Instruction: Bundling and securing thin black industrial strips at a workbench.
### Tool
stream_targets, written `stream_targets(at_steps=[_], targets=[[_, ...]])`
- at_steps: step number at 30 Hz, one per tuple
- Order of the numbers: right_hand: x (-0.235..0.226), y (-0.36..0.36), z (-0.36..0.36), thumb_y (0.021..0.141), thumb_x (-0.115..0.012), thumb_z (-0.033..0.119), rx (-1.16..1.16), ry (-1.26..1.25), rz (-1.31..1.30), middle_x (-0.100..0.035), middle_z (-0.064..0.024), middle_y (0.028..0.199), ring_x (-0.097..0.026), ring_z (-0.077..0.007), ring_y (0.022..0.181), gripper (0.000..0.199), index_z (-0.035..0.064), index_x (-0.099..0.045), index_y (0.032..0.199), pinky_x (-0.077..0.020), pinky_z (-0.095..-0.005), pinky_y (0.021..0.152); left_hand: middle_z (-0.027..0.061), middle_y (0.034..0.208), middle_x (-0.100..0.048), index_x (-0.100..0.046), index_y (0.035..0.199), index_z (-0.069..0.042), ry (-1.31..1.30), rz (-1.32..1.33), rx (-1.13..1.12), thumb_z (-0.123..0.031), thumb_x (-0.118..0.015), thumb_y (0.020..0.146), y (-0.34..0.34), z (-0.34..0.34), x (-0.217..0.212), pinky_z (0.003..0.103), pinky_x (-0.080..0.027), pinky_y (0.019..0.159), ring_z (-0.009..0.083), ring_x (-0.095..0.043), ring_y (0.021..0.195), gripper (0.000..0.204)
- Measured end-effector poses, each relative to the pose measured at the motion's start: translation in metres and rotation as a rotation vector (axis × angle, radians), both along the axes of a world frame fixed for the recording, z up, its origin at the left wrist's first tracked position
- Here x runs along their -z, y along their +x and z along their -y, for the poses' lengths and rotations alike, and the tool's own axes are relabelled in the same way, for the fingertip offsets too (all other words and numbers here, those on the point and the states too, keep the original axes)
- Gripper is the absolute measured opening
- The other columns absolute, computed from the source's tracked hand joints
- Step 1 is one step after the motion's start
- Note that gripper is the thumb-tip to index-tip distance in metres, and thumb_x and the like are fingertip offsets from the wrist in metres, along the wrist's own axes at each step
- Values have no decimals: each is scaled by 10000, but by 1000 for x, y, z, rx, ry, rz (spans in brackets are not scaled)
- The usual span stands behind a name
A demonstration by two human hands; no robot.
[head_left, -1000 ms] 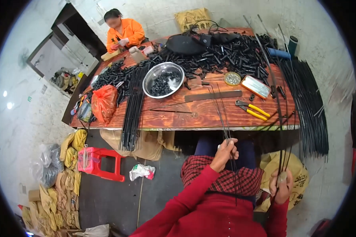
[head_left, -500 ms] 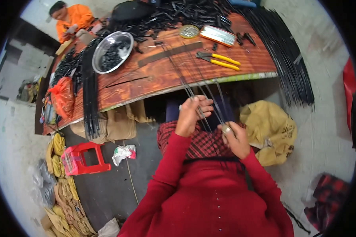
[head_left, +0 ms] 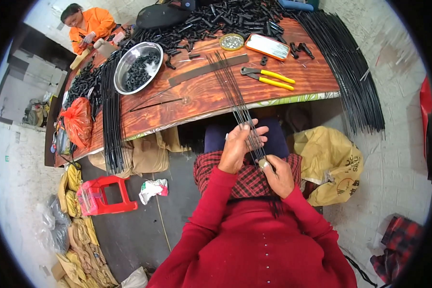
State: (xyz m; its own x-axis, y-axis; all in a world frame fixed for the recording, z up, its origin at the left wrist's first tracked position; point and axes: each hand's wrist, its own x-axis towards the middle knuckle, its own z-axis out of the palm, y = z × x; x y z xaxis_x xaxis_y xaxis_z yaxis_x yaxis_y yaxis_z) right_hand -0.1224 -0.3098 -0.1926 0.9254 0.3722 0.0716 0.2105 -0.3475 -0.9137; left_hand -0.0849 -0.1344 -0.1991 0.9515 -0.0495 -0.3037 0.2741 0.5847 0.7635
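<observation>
A loose bundle of thin black rods [head_left: 233,91] slants from the table edge down over my lap, its far tips spread above the wood. My left hand [head_left: 237,149] holds the rods under its thumb, palm turned up and fingers partly uncurled. Closer to my body, my right hand [head_left: 278,176] pinches the same bundle between thumb and fingers. A small round pale thing shows at its thumb; I cannot tell what it is. The lower rod ends pass over the red-and-black checked cloth [head_left: 209,175] on my lap.
On the wooden table [head_left: 201,96] lie yellow-handled pliers [head_left: 273,79], a flat metal bar [head_left: 209,69], a steel bowl [head_left: 138,68] of small black parts and a white-topped tin [head_left: 268,46]. More black rods [head_left: 345,62] overhang its right end. A red stool [head_left: 105,196] stands left; a person in orange [head_left: 93,24] sits beyond.
The rods, earlier splayed in two groups between my hands, are now gathered into one narrower bundle. My right hand has moved left and slightly down, closer to the left hand.
</observation>
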Motion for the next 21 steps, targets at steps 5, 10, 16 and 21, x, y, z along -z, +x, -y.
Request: stream_targets(at_steps=[5, 10, 16, 21], targets=[[7, 4, -4, 1038, -472, 251, -83, 319, -496, -671, -95, 857, -640, -154, 722, 310, -34, -596, 1038, -512, -280, 690, 215, 1208, -659, -470, 1366, 10, -15, -23, -20, -271, -435, 1061, 3, 0, 1, 382, -574, 848, 253, -697, 951, 417], [7, 15, -14, 1072, -378, 320, -165, 459, -724, -688, -144, 928, -678, -178, 752, 408, -40, -516, 1207, -540, -275, 672, 247, 1257, -629, -446, 1394, 7, -101, 9, -8, -227, -374, 1074, 19, -14, 5, 376, -568, 862, 276, -691, 990, 403], [7, 25, -29, 1063, -396, 300, -168, 658, -928, -688, -184, 1007, -704, -235, 817, 436, -60, -499, 1287, -574, -304, 705, 241, 1252, -634, -479, 1351, 57, -82, 61, -62, -238, -438, 1054, 43, -29, 1, 358, -569, 844, 267, -690, 991, 421], [11, 24, -27, 1054, -393, 241, -202, 697, -972, -682, -209, 1065, -711, -271, 890, 407, -67, -493, 1300, -590, -349, 779, 224, 1237, -644, -462, 1371, 58, -30, 61, -77, -288, -484, 1045, 32, -23, 4, 333, -562, 832, 239, -684, 968, 476]])
